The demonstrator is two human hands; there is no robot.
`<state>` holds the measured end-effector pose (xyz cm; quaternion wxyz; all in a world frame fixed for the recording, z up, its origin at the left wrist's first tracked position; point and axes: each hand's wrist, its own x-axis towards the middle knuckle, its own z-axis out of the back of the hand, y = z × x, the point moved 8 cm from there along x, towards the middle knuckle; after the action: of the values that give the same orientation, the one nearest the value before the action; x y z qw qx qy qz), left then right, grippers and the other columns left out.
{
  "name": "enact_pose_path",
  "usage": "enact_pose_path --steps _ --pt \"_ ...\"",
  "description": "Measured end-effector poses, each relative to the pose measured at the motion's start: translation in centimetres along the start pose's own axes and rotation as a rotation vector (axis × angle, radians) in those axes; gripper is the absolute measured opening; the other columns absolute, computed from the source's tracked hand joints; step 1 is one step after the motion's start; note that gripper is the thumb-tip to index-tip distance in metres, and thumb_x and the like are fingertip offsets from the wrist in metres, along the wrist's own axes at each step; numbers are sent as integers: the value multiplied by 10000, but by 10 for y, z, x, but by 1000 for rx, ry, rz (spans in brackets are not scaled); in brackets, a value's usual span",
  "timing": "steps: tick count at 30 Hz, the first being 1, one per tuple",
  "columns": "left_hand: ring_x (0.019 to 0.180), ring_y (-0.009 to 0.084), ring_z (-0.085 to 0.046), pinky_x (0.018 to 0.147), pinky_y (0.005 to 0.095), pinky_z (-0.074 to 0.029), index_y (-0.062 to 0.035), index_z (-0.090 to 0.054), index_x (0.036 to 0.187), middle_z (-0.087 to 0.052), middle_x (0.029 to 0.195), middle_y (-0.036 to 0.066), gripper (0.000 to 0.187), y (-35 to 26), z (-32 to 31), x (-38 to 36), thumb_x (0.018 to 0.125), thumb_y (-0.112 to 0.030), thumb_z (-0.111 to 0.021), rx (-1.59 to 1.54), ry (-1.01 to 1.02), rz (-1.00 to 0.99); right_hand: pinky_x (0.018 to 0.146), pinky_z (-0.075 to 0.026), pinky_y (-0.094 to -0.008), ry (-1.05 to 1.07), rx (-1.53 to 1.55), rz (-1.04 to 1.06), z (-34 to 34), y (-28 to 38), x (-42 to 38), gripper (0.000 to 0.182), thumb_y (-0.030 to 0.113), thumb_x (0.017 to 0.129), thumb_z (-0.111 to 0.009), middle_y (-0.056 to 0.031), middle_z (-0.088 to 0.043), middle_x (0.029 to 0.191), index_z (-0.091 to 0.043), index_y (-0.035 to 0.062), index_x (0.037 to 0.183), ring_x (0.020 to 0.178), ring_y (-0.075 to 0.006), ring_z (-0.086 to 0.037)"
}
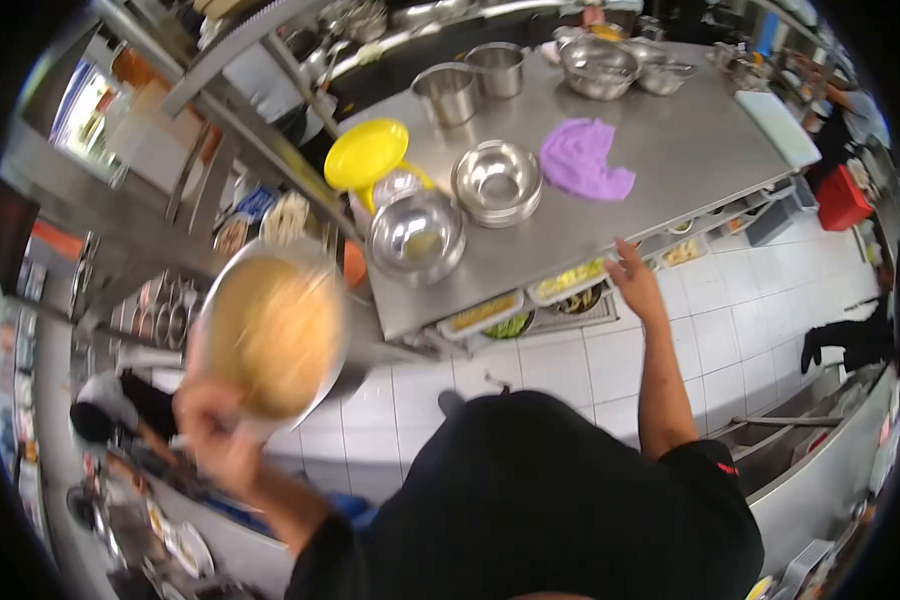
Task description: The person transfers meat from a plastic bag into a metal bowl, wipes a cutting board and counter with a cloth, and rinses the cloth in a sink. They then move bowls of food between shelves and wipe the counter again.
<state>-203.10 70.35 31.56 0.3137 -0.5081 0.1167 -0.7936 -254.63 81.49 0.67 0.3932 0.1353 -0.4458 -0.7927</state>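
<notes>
My left hand (213, 425) grips the near rim of a large metal bowl (275, 335), which holds a pale orange-yellow mixture and is slightly blurred. The bowl is off the table, left of the steel table's corner. Over the table's front edge, my right hand (630, 268) is empty with its fingers apart. Between the hands, on the steel table (530, 245), stand a shiny bowl (417, 236) and a stack of metal bowls (496, 182). A purple cloth (585, 158) lies crumpled beyond my right hand.
A yellow bowl (367, 153) and metal pots (446, 93) stand farther back. Food trays (481, 313) sit under the table's front edge. A white board (778, 128) lies at the right end, near a red container (846, 197). Other people stand at far left and far right.
</notes>
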Motion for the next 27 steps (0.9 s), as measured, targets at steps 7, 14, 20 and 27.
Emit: enact_pose_path --steps 7,14,20,27 --pt "1313 448 -433 1029 425 -396 -59 -622 875 -405 1388 372 313 -123 -267 6 638 -110 -820 -527 365 -384 868 -508 -371 25 137 -233 120 -55 -125 516 236 900 -654 -193 -663 1136 -489 115 1374 992 -276 -663" --pt "1366 426 -363 1076 459 -329 -81 -587 897 -413 1401 345 318 -218 -430 -34 688 -150 -817 -795 631 -424 917 -487 -381 -242 174 -256 235 -26 -168 649 233 835 -732 -161 -627 1222 -451 135 1411 1115 -284 -611" --pt "1298 410 -460 1011 420 -413 -93 -609 906 -411 1412 322 355 -283 -539 -53 640 -113 -843 -951 820 -435 876 -491 -367 -477 -435 186 316 30 -126 575 147 731 -769 -108 -640 1171 -574 97 1269 1033 -284 -610" --pt "1106 339 -604 857 372 -501 -114 -612 906 -430 1415 275 364 -360 -624 -68 627 -131 -845 -977 987 -562 728 -492 -344 -174 -626 345 354 -1 -33 109 175 748 -672 -25 -611 831 -686 105 831 822 -211 -548"
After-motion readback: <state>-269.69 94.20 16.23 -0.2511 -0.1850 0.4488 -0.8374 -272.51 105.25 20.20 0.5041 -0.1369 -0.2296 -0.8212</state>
